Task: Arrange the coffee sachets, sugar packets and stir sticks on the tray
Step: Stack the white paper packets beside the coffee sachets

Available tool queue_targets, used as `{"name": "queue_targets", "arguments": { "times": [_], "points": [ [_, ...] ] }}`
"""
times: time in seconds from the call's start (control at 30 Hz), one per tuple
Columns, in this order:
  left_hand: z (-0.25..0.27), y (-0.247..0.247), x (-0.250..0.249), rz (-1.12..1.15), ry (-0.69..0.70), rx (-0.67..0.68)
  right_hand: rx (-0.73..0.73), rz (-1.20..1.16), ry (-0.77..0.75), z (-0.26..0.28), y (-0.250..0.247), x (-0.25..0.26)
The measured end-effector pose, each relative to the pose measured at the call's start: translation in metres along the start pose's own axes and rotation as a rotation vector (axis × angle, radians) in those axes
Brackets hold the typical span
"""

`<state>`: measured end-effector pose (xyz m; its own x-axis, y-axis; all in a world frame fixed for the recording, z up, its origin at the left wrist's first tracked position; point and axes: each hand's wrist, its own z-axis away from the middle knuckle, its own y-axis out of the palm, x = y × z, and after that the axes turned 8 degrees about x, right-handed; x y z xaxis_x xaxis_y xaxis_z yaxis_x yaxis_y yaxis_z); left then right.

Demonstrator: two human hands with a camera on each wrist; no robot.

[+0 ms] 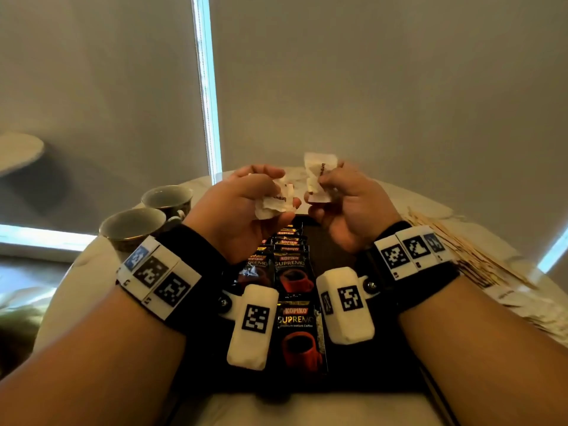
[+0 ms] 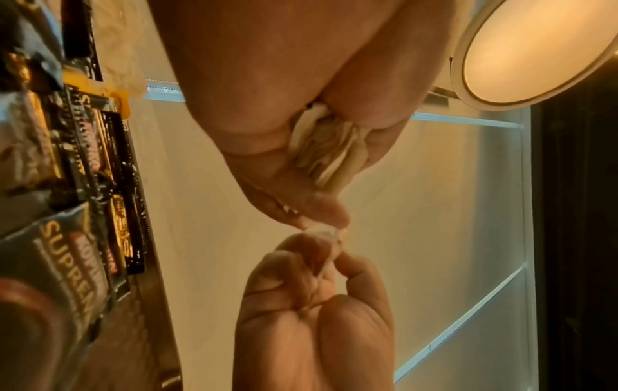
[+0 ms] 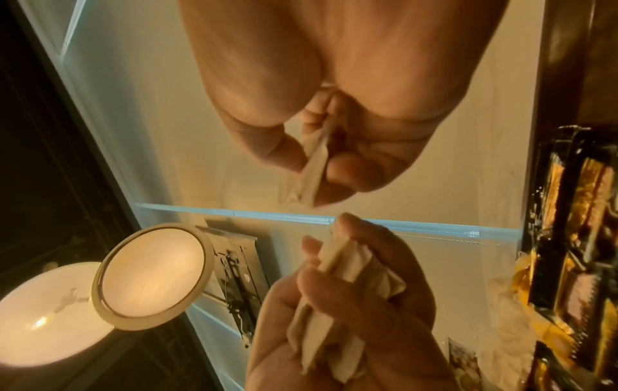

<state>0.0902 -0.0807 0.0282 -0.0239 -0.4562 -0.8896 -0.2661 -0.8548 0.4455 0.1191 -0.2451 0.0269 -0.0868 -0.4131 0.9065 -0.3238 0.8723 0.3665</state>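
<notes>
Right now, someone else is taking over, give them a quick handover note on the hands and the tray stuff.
Left hand grips a bunch of white sugar packets; right hand pinches a few more, both raised over the tray.
Done: coffee sachets lie in overlapping rows on the tray's left part.
Left: lay the sugar packets on the tray, then the stir sticks, piled on the table right of it.
Two cups stand left of the tray.
</notes>
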Motion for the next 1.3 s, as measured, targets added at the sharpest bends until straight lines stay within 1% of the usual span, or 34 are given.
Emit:
{"name": "queue_targets", "arguments": {
  "times": [0.07,0.2,0.4,0.5,0.57,0.63,0.7,0.8,0.87,0.93,1.03,1.17,1.3],
  "points": [
    [0.001,0.001,0.001,0.005,-0.013,0.006,0.038,0.029,-0.017,0.001,0.002,-0.003],
    [0.004,0.003,0.004,-0.092,-0.024,0.078,0.114,0.050,-0.037,0.004,0.002,-0.008],
    [0.000,0.002,0.005,-0.036,0.029,-0.013,0.149,0.030,-0.010,0.004,-0.003,-0.013],
    [0.000,0.000,0.005,-0.031,0.023,-0.019,0.106,0.088,-0.005,0.003,-0.005,-0.015],
    [0.000,-0.001,0.005,-0.037,0.008,-0.033,0.061,0.053,-0.012,0.000,-0.006,-0.016],
    [-0.002,-0.003,0.003,-0.004,0.025,-0.065,-0.033,0.006,-0.025,-0.006,-0.012,-0.017],
    [-0.005,-0.007,0.001,0.051,0.058,-0.104,-0.176,0.010,-0.025,-0.013,-0.025,-0.022],
    [-0.008,-0.011,0.001,0.141,0.095,-0.119,-0.374,0.157,0.071,-0.021,-0.052,-0.033],
    [-0.009,-0.011,0.002,0.153,0.104,-0.132,-0.439,0.227,0.140,-0.024,-0.065,-0.037],
    [-0.010,-0.010,0.003,0.136,0.092,-0.145,-0.476,0.245,0.198,-0.028,-0.074,-0.041],
    [-0.010,-0.010,0.004,0.145,0.072,-0.140,-0.460,0.281,0.307,-0.032,-0.081,-0.048],
    [-0.009,-0.010,0.004,0.175,0.072,-0.128,-0.432,0.418,0.447,-0.032,-0.083,-0.046],
    [-0.008,-0.009,0.004,0.164,0.068,-0.134,-0.407,0.481,0.496,-0.031,-0.080,-0.043]
  ]
}}
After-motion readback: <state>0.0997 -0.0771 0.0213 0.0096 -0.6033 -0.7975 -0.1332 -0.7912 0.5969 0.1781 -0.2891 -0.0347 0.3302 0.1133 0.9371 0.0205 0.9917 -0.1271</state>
